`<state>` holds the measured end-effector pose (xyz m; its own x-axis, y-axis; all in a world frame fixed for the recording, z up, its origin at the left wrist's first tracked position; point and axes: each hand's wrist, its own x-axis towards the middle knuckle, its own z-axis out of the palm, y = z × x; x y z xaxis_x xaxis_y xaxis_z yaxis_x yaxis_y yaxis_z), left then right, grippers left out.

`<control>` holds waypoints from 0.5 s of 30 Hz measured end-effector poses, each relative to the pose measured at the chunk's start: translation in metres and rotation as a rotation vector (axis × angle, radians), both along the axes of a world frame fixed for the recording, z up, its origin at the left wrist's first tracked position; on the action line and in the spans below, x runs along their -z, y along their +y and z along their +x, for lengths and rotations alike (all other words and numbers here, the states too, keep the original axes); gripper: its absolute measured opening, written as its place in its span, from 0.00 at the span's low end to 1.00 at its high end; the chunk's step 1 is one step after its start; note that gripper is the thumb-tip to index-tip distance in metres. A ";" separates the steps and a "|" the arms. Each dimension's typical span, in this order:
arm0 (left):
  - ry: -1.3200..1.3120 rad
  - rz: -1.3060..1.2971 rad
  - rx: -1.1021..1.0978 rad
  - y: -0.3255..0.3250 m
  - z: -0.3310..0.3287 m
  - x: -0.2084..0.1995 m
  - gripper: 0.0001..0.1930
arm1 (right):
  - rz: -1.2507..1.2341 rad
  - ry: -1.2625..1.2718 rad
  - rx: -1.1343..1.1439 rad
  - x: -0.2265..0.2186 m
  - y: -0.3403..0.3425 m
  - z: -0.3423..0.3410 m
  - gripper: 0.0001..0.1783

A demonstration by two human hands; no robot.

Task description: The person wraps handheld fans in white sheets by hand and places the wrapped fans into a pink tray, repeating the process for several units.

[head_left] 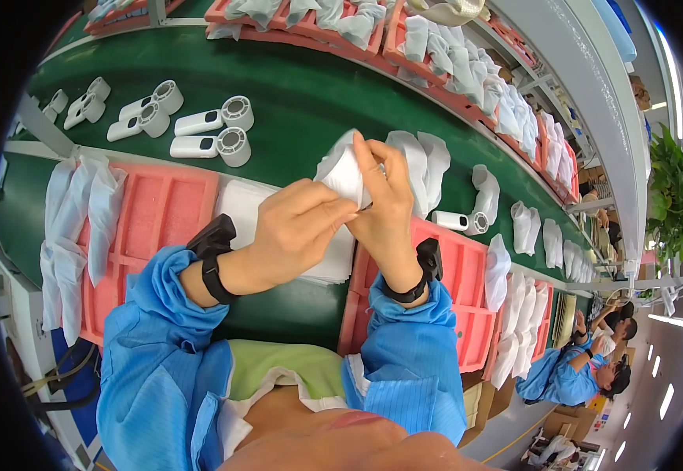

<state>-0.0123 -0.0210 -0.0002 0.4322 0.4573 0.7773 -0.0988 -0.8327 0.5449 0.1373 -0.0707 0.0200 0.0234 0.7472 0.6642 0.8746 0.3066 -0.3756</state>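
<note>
Both my hands are raised over the green work surface, gripping a white, soft bag that bulges upward in a rounded shape. Its contents, if any, are hidden. My left hand pinches the lower edge of the bag between thumb and fingers. Around its right side wrap the fingers of my right hand. Beneath my hands lies a flat stack of white bags or sheets. Just right of my right hand, wrapped pieces sit by a bare white handheld device with a round head.
Several bare white devices with round, ring-shaped heads lie at the far left. Pink foam trays flank me, the left one bearing wrapped pieces. More filled pink trays line the far side. Other people in blue work at the right.
</note>
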 end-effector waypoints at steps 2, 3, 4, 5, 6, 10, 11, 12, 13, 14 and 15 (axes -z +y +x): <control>-0.010 -0.027 0.018 0.007 0.002 0.000 0.13 | 0.032 0.008 0.063 0.004 0.003 0.006 0.41; -0.018 -0.056 0.034 0.013 0.002 -0.003 0.15 | 0.048 0.012 0.093 0.006 0.003 0.008 0.41; -0.026 -0.087 0.051 0.015 0.002 -0.005 0.17 | 0.049 0.012 0.093 0.009 0.003 0.008 0.41; -0.026 -0.085 0.052 0.015 0.003 -0.009 0.17 | 0.033 0.109 0.121 0.012 0.004 0.005 0.41; 0.037 -0.101 0.045 0.014 0.004 -0.014 0.19 | 0.017 0.206 0.149 0.014 0.004 0.002 0.41; 0.166 -0.098 0.006 0.020 0.003 -0.020 0.25 | -0.101 0.589 -0.013 0.011 -0.008 -0.014 0.42; 0.169 -0.067 -0.018 0.025 0.001 -0.019 0.26 | -0.154 0.730 -0.110 0.008 -0.010 -0.018 0.42; 0.171 -0.035 -0.042 0.031 -0.002 -0.018 0.28 | -0.152 0.731 -0.114 0.003 -0.009 -0.018 0.42; 0.173 -0.033 -0.046 0.037 -0.006 -0.019 0.28 | -0.084 0.625 -0.125 -0.002 -0.009 -0.017 0.40; 0.111 -0.165 0.141 0.043 -0.013 -0.023 0.26 | -0.015 0.522 -0.137 -0.007 -0.009 -0.015 0.38; 0.048 -0.298 0.326 0.048 -0.019 -0.027 0.25 | 0.053 0.419 -0.150 -0.010 -0.009 -0.014 0.36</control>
